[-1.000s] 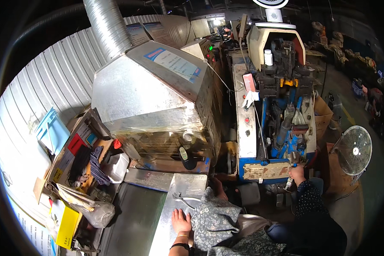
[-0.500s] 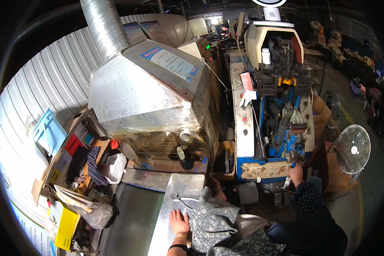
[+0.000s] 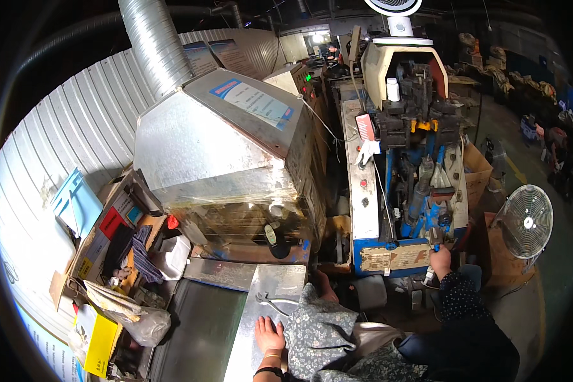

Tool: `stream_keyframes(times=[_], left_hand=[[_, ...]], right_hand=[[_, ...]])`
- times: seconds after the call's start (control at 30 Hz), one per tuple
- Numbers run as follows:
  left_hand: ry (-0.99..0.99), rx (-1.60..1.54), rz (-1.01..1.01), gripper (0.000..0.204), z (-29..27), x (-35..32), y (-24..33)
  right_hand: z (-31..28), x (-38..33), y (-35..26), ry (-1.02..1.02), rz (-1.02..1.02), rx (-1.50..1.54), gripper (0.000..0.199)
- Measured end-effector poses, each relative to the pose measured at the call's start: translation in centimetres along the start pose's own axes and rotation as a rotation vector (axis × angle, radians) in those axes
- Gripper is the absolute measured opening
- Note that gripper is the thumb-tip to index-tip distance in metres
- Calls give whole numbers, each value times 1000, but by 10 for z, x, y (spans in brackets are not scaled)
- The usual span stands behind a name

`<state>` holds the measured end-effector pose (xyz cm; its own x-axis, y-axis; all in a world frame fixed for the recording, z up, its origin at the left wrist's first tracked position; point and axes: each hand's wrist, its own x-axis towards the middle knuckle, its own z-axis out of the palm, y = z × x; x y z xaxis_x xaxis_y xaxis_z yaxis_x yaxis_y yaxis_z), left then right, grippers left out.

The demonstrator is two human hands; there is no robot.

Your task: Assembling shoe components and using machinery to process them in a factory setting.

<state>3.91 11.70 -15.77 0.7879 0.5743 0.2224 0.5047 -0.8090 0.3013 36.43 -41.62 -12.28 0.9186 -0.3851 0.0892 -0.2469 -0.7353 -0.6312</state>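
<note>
The right hand (image 3: pixel 440 261) partly hides the blue handle (image 3: pixel 436 247) it holds.

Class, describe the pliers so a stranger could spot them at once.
Find the big sloping silver hood left of centre. Below it, right of the dark belt, is a shiny metal plate under the left hand. The pliers lie just beyond that hand, their two slim, spread handles setting them apart from the broad plate and flowered cloth.
</note>
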Motion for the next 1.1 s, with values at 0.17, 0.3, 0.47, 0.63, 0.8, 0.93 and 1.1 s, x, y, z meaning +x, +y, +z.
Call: stream_keyframes(times=[0.17, 0.3, 0.47, 0.63, 0.8, 0.93, 1.1], left_hand=[[9, 0, 9, 61, 1, -1, 0], [-7, -18, -14, 61, 1, -1, -1], [33, -65, 36, 61, 1, -5, -8], [-88, -181, 287, 55, -23, -35, -48], [27, -194, 294, 30, -99, -102, -121], [260, 360, -238, 44, -179, -186, -190], [453, 605, -1036, 68, -247, -298, -256]], right_hand=[[-3, -3, -4, 26, 4, 19, 28], [-2, -3, -2, 55, -8, 5, 26], [10, 6, 13, 65, -60, -4, 25], [18, 22, 26, 76, -175, -9, 22], [8, 34, 27, -199, -168, -45, 37], [6, 32, 23, -157, -128, -108, 37], [5, 23, 18, -139, -110, -145, 38]])
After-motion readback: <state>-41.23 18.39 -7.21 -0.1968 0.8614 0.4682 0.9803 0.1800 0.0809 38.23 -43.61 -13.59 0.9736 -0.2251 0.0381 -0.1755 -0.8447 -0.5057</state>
